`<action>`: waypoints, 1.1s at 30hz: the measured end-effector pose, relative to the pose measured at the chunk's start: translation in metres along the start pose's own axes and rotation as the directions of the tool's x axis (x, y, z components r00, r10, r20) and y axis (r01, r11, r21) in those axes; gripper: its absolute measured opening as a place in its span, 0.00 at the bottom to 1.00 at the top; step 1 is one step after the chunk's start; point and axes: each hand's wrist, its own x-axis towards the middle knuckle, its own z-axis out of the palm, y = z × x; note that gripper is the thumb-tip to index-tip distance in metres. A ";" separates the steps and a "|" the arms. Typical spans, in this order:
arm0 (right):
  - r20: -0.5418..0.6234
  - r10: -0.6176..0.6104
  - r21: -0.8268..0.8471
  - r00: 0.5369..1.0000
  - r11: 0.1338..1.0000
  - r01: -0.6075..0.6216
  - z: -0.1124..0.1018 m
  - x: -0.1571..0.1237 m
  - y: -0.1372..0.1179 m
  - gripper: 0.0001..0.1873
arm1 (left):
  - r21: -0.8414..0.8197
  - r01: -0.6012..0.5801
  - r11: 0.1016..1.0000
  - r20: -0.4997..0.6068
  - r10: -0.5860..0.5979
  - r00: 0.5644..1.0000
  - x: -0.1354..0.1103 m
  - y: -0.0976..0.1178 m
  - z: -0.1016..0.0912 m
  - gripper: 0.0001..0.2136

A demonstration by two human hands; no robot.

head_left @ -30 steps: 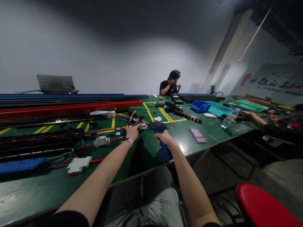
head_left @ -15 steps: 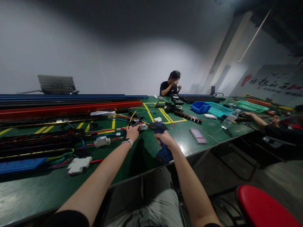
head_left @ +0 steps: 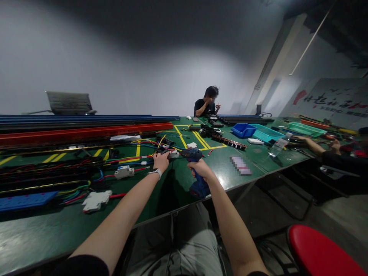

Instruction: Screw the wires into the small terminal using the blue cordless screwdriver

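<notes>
My right hand is wrapped round the grip of a blue cordless drill, whose nose points left. The drill's tip meets or nearly meets a small white circuit breaker. My left hand, with a watch on the wrist, is closed on that breaker from its left side. Red, yellow and blue wires run leftward from there. Two more white breakers lie on the table to the left: one on a red wire, another nearer the front edge.
Blue, red and black rails lie along the left of the green table. A blue bin, a teal tray and a plastic bottle stand right. One person sits opposite; another person's arm reaches in. A red stool is lower right.
Both hands, the drill and the breaker stay in practically the same place. The person opposite shifts very slightly.
</notes>
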 end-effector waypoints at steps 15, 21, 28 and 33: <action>0.004 -0.012 0.025 1.000 1.000 0.012 0.000 0.001 0.002 0.08 | 0.026 0.001 1.000 -0.004 -0.001 1.000 0.002 -0.002 0.004 0.25; 0.002 0.013 0.013 1.000 1.000 -0.013 -0.001 -0.001 0.000 0.07 | 0.016 -0.001 1.000 -0.021 0.002 1.000 0.002 -0.002 0.003 0.24; -0.002 -0.008 0.014 1.000 1.000 0.008 0.000 -0.001 -0.003 0.07 | 0.004 0.005 1.000 -0.024 -0.005 1.000 0.001 0.000 0.001 0.26; 0.005 -0.020 -0.016 1.000 1.000 0.020 0.000 -0.001 -0.002 0.08 | 0.006 0.005 1.000 -0.029 -0.005 1.000 0.001 0.001 0.002 0.26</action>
